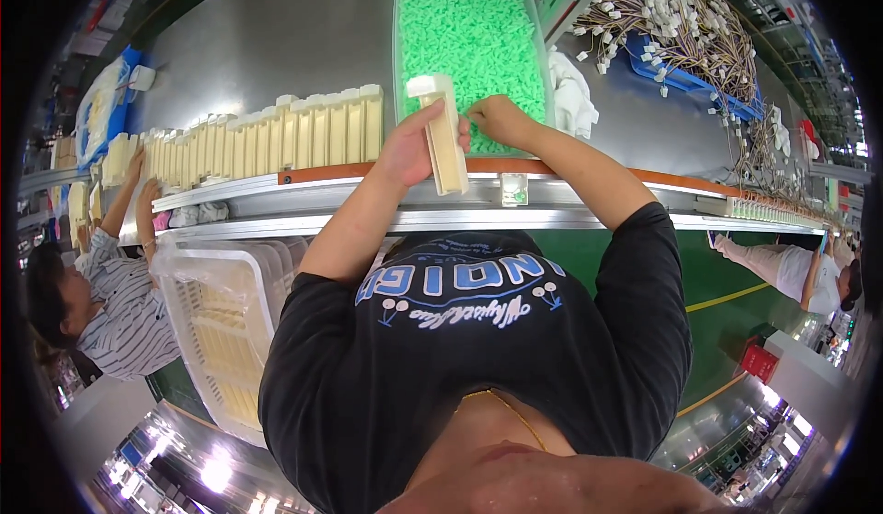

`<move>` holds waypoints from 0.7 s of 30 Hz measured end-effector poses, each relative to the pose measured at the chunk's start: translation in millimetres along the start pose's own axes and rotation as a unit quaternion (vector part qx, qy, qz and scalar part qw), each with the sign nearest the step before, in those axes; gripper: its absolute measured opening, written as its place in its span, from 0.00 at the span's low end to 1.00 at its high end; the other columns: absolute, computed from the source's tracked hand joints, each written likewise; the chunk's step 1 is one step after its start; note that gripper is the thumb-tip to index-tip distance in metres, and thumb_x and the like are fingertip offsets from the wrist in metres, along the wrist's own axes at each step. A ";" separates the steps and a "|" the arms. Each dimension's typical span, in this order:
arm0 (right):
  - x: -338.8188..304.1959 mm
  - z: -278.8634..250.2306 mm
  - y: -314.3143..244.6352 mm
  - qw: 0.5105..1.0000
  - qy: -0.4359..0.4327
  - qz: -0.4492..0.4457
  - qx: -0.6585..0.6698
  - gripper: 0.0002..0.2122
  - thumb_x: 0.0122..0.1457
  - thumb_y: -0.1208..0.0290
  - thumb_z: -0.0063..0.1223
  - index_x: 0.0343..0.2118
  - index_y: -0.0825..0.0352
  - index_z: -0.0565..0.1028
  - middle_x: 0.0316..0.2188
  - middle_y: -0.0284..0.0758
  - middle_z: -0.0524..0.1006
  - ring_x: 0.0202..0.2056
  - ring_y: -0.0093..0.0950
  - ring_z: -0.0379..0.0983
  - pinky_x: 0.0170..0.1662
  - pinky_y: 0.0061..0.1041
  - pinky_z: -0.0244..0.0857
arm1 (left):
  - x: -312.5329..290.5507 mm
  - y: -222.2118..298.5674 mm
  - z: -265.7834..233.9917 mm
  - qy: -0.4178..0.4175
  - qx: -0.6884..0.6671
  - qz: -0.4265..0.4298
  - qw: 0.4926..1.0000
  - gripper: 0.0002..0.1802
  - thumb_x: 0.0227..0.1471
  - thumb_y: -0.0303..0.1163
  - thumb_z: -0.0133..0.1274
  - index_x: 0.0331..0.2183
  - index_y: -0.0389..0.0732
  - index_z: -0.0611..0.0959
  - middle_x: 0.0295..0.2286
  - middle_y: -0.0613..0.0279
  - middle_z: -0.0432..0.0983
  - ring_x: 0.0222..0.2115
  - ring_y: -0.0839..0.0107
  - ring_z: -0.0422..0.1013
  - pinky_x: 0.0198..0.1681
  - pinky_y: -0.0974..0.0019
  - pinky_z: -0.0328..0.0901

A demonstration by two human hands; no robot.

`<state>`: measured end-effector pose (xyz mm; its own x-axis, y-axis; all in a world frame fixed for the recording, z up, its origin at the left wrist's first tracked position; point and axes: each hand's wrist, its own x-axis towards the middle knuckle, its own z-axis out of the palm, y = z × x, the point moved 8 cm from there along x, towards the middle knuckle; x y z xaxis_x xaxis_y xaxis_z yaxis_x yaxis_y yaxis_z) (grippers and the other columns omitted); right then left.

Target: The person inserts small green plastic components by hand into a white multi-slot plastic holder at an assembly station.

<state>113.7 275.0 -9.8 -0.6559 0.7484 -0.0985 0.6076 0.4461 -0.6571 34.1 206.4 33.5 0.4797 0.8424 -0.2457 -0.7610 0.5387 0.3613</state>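
Near the front edge of the bench, my left hand (407, 149) is wrapped round a long cream plastic housing (448, 157) with a channel along its length, tilted close to upright. My right hand (501, 120) is just right of that housing, over the near part of a clear tub (546, 100). Its fingers are pressed together in a pinch, and whatever sits between them is hidden. Heaped in the tub are many small bright green plastic pieces (469, 36). To the left, similar cream housings (308, 132) stand side by side in a long row.
A conveyor rail (570, 222) with a small clear box (514, 189) runs before me. White cloth (572, 96) lies right of the tub, beyond it bundled wires with white connectors (681, 17). At left, a white crate (198, 330) holds housings, and a person in stripes (120, 312) reaches toward the row.
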 end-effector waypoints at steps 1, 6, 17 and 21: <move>-0.7 -0.3 -1.4 1.000 -0.011 0.007 0.003 0.08 0.47 0.72 0.45 0.22 0.71 0.73 0.18 0.44 0.72 0.20 0.34 0.68 0.26 0.29 0.62 | -0.5 -0.7 -0.8 0.000 0.001 -0.001 1.000 0.13 0.49 0.38 0.45 0.31 0.37 0.71 0.25 0.56 0.70 0.25 0.66 0.68 0.29 0.67 0.64; -6.2 -46.5 -14.9 0.979 0.035 0.080 0.185 0.05 0.47 0.75 0.47 0.24 0.70 0.74 0.16 0.36 0.73 0.20 0.22 0.69 0.24 0.21 0.63 | -8.4 0.8 7.5 -0.013 0.160 0.027 0.987 0.14 0.49 0.37 0.45 0.34 0.36 0.68 0.24 0.57 0.70 0.23 0.69 0.68 0.26 0.68 0.64; -76.9 -118.4 -158.1 0.970 0.044 -0.201 0.125 0.04 0.43 0.84 0.49 0.23 0.70 0.69 0.22 0.34 0.69 0.24 0.26 0.66 0.25 0.21 0.59 | -36.2 -24.4 56.7 -0.193 0.319 -0.073 0.925 0.20 0.45 0.36 0.50 0.37 0.34 0.67 0.21 0.56 0.68 0.19 0.70 0.67 0.21 0.70 0.61; -86.4 -111.2 -168.1 0.962 0.025 -0.258 0.078 0.05 0.41 0.85 0.48 0.22 0.69 0.67 0.21 0.36 0.67 0.25 0.33 0.66 0.27 0.25 0.60 | -44.4 -42.8 46.3 -0.273 0.260 -0.198 0.905 0.16 0.46 0.33 0.48 0.36 0.34 0.68 0.18 0.56 0.68 0.16 0.71 0.67 0.18 0.73 0.61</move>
<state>118.1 190.0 192.3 -0.8274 0.4710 0.3059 0.1282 0.6886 -0.7137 65.6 146.5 70.6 0.9225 0.3857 -0.0183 -0.2420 0.6145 0.7509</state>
